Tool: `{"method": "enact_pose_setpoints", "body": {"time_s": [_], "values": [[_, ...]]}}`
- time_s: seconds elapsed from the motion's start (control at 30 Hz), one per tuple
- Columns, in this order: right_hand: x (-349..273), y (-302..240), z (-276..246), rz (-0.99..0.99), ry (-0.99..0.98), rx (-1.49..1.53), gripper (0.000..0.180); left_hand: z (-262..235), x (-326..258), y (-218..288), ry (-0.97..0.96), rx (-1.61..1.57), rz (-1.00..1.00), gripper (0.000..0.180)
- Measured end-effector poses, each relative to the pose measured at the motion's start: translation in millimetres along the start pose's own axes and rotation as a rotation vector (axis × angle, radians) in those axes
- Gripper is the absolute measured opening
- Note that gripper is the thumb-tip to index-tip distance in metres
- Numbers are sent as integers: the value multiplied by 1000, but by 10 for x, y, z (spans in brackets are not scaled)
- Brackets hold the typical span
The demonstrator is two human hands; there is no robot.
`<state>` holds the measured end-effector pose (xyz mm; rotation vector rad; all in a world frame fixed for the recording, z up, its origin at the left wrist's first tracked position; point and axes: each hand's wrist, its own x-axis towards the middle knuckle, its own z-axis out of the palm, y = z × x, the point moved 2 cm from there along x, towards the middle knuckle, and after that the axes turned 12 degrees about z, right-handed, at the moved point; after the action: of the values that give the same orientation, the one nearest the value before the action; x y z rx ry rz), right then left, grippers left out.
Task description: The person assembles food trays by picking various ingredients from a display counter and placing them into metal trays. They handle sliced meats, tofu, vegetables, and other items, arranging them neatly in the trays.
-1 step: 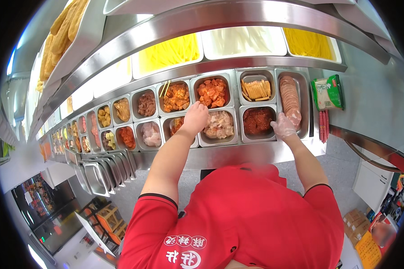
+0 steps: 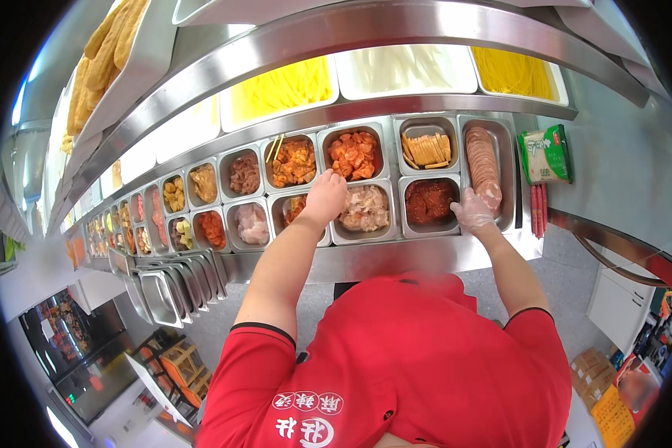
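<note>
My bare left hand point(image 2: 327, 196) reaches over the front row, its fingers bent together on the steel rims where several pans meet. They are at the far left corner of the pan of pale sliced meat point(image 2: 366, 209), just below the pan of orange-red meat chunks point(image 2: 353, 155). A clear plastic glove covers my right hand point(image 2: 473, 212). Its thumb and fingers close on the right rim of the pan of dark red minced-looking meat point(image 2: 428, 200), beside the long pan of round sausage slices point(image 2: 482, 166). No loose food shows in either hand; the left fingertips are partly hidden.
Flat tan sticks point(image 2: 425, 149) fill a back-row pan. Yellow chopsticks point(image 2: 275, 147) stand in another meat pan point(image 2: 294, 163). A green packet point(image 2: 545, 153) and red sticks point(image 2: 539, 210) lie at the right. Steel lids or trays point(image 2: 164, 291) hang front left. White noodle trays point(image 2: 405, 69) stand behind.
</note>
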<state>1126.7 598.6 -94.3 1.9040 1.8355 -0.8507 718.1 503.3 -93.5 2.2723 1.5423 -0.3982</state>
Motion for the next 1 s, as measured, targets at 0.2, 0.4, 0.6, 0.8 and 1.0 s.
{"method": "enact_pose_setpoints", "body": {"time_s": [0.2,0.4,0.6,0.8,1.0], "values": [[129,75,-25,17,-30,-3,58,-24,-46,-11,32,-30,4,31],[53,-61,151,12,-44,11,56,-59,-47,14,20,-6,6,27],[35,-82,115,-10,-46,34,56,-57,-65,-1,72,-33,4,27],[-26,-113,206,-46,-65,30,56,-11,-10,-32,0,44,37,27],[-124,-199,99,-12,-92,-10,62,-73,-15,-11,-12,55,8,29]]}}
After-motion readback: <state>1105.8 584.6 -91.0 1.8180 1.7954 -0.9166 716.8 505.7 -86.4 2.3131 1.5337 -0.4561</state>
